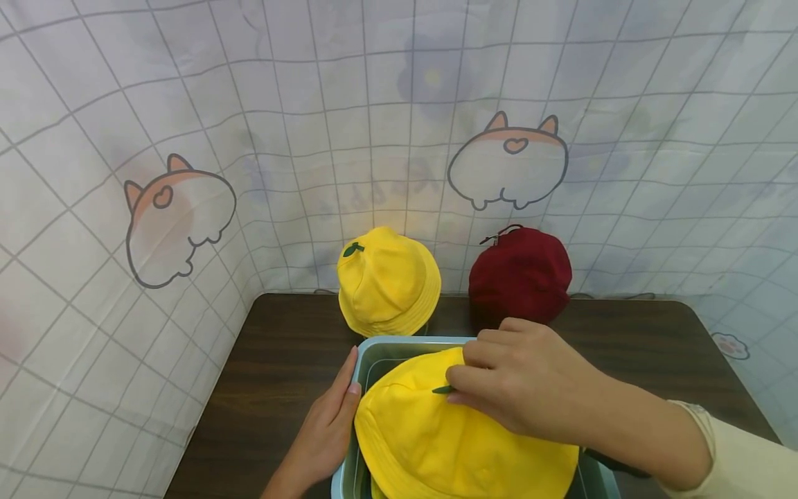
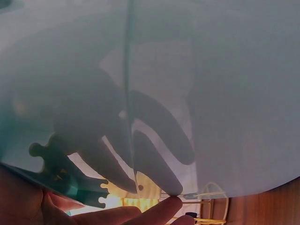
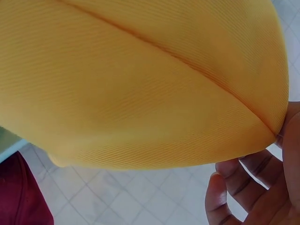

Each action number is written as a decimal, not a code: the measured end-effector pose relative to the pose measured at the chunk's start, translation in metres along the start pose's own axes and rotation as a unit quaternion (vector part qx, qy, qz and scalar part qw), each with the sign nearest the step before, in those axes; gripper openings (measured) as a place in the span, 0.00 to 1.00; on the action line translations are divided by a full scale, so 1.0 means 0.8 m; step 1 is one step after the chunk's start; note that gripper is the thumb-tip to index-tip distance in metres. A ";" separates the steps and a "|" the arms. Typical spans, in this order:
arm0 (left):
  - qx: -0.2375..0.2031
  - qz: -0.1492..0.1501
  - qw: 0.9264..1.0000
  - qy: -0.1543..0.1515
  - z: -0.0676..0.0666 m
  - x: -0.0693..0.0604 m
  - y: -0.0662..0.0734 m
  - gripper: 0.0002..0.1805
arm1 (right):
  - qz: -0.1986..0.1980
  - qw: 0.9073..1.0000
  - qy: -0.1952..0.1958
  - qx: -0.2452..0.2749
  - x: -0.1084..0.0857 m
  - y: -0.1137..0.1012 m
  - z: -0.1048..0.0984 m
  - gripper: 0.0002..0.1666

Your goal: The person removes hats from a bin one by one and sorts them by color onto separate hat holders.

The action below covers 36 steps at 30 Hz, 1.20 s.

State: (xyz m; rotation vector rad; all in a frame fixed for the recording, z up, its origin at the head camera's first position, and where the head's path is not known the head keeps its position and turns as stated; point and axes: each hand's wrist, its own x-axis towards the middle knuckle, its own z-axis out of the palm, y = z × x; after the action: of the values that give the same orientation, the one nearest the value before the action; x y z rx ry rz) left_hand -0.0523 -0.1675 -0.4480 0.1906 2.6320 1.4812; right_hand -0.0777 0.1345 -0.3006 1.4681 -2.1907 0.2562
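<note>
A yellow bucket hat (image 1: pixel 430 430) with a green leaf tab lies over a light-blue plastic bin (image 1: pixel 405 340). My right hand (image 1: pixel 530 378) pinches the top of its crown by the leaf, and the fabric rises to a point there. The right wrist view shows the yellow cloth (image 3: pixel 154 93) gathered at the fingertips (image 3: pixel 218 187). At the bin's left side my left hand (image 1: pixel 324 430) rests with fairly straight fingers against the outer wall, thumb near the rim. In the left wrist view the glossy bin wall (image 2: pixel 234 117) mirrors those fingers.
Behind the bin stand a second yellow hat (image 1: pixel 386 281) and a dark red hat (image 1: pixel 520 274) with a cord on top. A brown wooden table (image 1: pixel 268 395) lies under everything, backed by a gridded white curtain (image 1: pixel 374 90). Something dark shows under my right forearm.
</note>
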 end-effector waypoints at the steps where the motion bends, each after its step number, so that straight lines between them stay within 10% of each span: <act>1: -0.001 -0.001 1.000 -0.001 0.000 0.000 0.000 0.29 | -0.003 1.000 0.002 0.001 0.002 0.001 -0.001 0.11; 36: 0.028 -0.015 0.999 0.016 -0.001 -0.002 -0.001 0.26 | 0.045 0.996 0.071 -0.017 0.070 0.065 -0.039 0.10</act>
State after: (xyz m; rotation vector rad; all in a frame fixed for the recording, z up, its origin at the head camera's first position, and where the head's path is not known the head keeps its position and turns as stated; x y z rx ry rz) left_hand -0.0505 -0.1687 -0.4483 0.1321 2.6912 1.4144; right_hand -0.1330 0.1228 -0.2399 1.2945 -2.1392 0.3410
